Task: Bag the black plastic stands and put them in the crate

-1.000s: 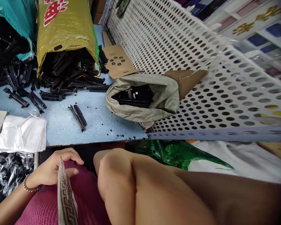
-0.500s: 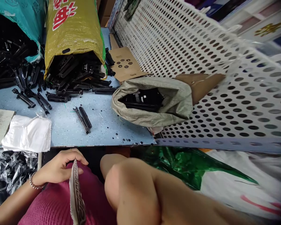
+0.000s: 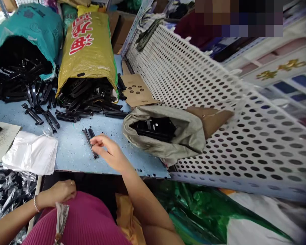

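My right hand (image 3: 109, 152) reaches over the blue table (image 3: 71, 149), its fingertips touching a pair of long black plastic clips (image 3: 89, 137) lying there; the fingers are spread and grip nothing. My left hand (image 3: 60, 192) rests low at my pink-clad lap, fingers curled on a patterned strip of fabric (image 3: 60, 216). A yellow sack (image 3: 88, 51) and a teal sack (image 3: 28, 37) lie on their sides at the back, spilling several black plastic parts (image 3: 84, 98).
A grey woven bag (image 3: 168, 132) with black parts sits at the right of the table beside a white perforated panel (image 3: 219, 102). White plastic bags (image 3: 30, 153) lie at the left. Clear bags (image 3: 5, 194) and a green bag (image 3: 201, 207) sit below the table edge.
My right arm has swung forward from my lap and its hand now touches the black clips on the table. The view has tilted up. My left hand stays on the fabric strip.
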### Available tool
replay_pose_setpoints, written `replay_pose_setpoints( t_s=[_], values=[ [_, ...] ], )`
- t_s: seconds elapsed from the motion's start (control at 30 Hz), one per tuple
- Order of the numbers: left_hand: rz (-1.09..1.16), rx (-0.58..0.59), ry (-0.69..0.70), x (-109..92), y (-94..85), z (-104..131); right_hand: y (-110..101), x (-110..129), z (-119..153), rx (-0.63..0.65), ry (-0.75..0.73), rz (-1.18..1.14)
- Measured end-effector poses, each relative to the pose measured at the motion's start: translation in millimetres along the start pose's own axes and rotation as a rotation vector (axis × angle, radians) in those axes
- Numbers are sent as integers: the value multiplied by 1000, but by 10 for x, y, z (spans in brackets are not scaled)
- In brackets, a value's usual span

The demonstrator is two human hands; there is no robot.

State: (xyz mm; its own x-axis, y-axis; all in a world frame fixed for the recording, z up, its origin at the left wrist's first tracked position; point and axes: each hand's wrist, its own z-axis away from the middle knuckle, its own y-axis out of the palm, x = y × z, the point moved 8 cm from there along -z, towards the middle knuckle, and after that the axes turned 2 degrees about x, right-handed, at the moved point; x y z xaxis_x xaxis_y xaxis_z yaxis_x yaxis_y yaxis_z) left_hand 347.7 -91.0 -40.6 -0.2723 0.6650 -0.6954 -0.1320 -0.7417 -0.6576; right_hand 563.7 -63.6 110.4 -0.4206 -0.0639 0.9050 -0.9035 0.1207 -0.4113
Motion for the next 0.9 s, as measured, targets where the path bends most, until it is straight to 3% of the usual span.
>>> replay_pose_setpoints(
  t_s=[0.07,0.1,0.17,0.23,0.3,0.37,0.43,0.47,0.57,0.7,0.83,0.9],
  values=[
    [-176,27,-182,210,87,-29,-108,-524,-46,-171,265,294],
    [-202,51,-230,234,80,-28,-94,-766,-33,-181,374,385],
    [-66,109,-176,84,-3,-31,25,-1148,15,-169,514,398],
    [265,48,-69,-165,-265,-71,220,-1298,59,-184,537,321],
    [640,-184,-40,-282,-670,-170,404,-1158,98,-284,429,276],
    [892,-514,-84,-226,-1049,-268,575,-802,156,-369,222,266],
    [1034,-768,-147,-123,-1272,-332,729,-429,209,-315,11,208],
    [1095,-830,-174,-83,-1319,-360,767,-297,221,-254,-56,146],
    [1245,-795,-173,-88,-1319,-433,567,-174,165,-240,-87,9],
    [1330,-646,-135,-192,-1185,-499,226,-253,-128,-350,-62,230],
    [1381,-713,-208,-107,-1118,-519,404,-455,-257,-188,100,81],
    [1424,-771,-244,-39,-1137,-486,614,-391,-125,-90,39,86]
  ],
)
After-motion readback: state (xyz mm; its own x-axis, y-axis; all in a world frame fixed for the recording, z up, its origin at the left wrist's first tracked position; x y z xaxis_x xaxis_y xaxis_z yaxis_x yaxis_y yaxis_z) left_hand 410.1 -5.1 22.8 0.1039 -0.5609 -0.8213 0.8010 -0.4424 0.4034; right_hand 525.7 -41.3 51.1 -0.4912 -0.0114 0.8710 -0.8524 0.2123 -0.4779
